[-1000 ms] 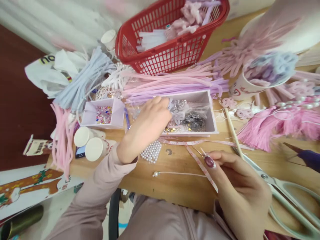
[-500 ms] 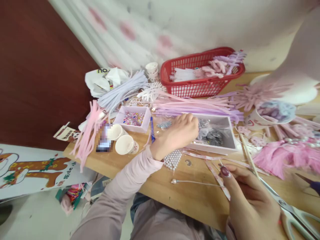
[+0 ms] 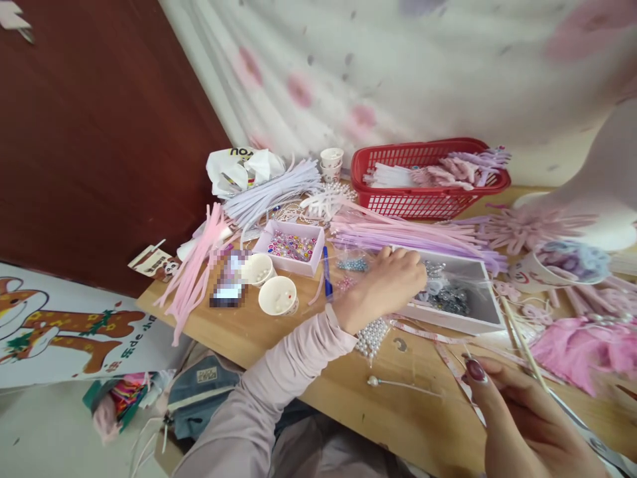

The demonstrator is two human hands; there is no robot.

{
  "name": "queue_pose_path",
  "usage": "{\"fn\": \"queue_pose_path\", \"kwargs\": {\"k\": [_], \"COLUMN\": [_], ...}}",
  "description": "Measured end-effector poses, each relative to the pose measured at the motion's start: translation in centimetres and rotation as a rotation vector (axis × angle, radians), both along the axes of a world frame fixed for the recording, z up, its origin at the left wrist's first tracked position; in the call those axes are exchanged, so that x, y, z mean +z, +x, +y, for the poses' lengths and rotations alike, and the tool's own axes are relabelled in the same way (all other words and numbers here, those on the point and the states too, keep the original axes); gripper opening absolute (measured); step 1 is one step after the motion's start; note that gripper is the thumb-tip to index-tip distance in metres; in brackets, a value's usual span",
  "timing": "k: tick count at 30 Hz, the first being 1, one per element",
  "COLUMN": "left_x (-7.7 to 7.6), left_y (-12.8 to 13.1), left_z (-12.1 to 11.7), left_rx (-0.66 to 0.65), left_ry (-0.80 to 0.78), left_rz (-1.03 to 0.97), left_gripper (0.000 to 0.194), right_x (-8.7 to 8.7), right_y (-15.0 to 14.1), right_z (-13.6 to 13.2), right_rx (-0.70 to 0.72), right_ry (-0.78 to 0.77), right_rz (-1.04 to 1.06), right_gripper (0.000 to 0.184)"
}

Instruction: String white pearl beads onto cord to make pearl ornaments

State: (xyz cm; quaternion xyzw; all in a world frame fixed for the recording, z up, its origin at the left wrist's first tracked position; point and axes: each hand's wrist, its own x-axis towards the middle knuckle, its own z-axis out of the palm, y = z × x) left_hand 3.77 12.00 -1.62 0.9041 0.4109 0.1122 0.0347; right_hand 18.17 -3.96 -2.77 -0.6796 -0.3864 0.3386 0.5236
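My left hand (image 3: pixel 391 285) is over the left end of a long white box (image 3: pixel 480 322), its fingers curled down at the rim. What those fingertips touch is hidden. Small bags of silvery pieces (image 3: pixel 448 299) lie in the box. At the lower right, my right hand (image 3: pixel 522 411) pinches a thin pale cord between thumb and forefinger. The cord (image 3: pixel 411 386) runs left over the table to a pearl bead (image 3: pixel 373 381) at its end. A clear bag of pearl beads (image 3: pixel 372 337) lies below my left wrist, with a small crescent-shaped piece (image 3: pixel 399 344) beside it.
A red basket (image 3: pixel 432 199) stands at the back. Pink and purple fuzzy stems (image 3: pixel 398 232) lie behind the box. Left of my hand are a small box of colourful beads (image 3: pixel 303 267), a blue pen (image 3: pixel 327 272) and paper cups (image 3: pixel 277 297). Scissors (image 3: pixel 592 438) lie by my right hand.
The camera view has shifted, so the table's things sit lower and further right. My left hand stays at the box's left end. My right hand keeps its pinch on the cord.
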Motion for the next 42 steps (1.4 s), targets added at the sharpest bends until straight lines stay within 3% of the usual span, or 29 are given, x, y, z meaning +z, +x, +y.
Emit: {"fn": "queue_pose_path", "kwargs": {"k": [4,6,10,14,17,19,23,27,31,38,42], "left_x": [0.6,0.9,1.3,1.3,1.3,1.1,0.6,-0.1,-0.7,-0.4,-0.4], "left_y": [-0.1,-0.2,-0.4,-1.4,-3.2,-4.7,-6.0,-4.7,-2.8,-1.2,-1.5], "left_z": [-0.1,-0.7,-3.4,-6.7,-8.8,-9.7,-10.7,-11.3,-11.8,-12.4,-12.6], "left_rx": [0.002,0.017,0.116,0.212,0.334,0.425,0.561,0.607,0.602,0.470,0.548], "left_ry": [-0.033,-0.085,-0.304,-0.632,-0.781,-0.775,-0.727,-0.879,-1.037,-1.193,-1.230], "left_rz": [-0.136,-0.295,-0.895,-1.370,-1.659,-1.800,-1.876,-1.924,-1.950,-2.009,-2.000], "left_gripper": [0.022,0.022,0.015,0.005,0.018,0.026,0.029,0.033,0.037,0.033,0.032], "right_x": [-0.3,-0.3,0.6,1.3,1.2,1.1,1.3,1.5,1.6,2.2,2.2], "right_y": [0.7,0.7,-0.4,-1.5,-1.3,-1.0,-0.6,-0.9,-1.0,-1.9,-2.2], "right_z": [-0.1,0.0,0.3,0.3,0.1,-0.1,-0.6,-1.0,-1.1,-0.2,-0.1], "right_rx": [-0.073,-0.065,-0.022,-0.047,-0.065,-0.079,-0.078,-0.014,0.065,0.316,0.340], "right_ry": [-0.042,-0.036,0.007,0.105,0.184,0.210,0.230,0.245,0.225,0.289,0.287], "right_rz": [-0.022,-0.023,-0.008,0.034,0.078,0.098,0.151,0.176,0.139,0.161,0.157], "right_gripper": [0.030,0.031,0.030,0.025,0.026,0.024,0.016,0.009,0.005,0.004,0.006]}}
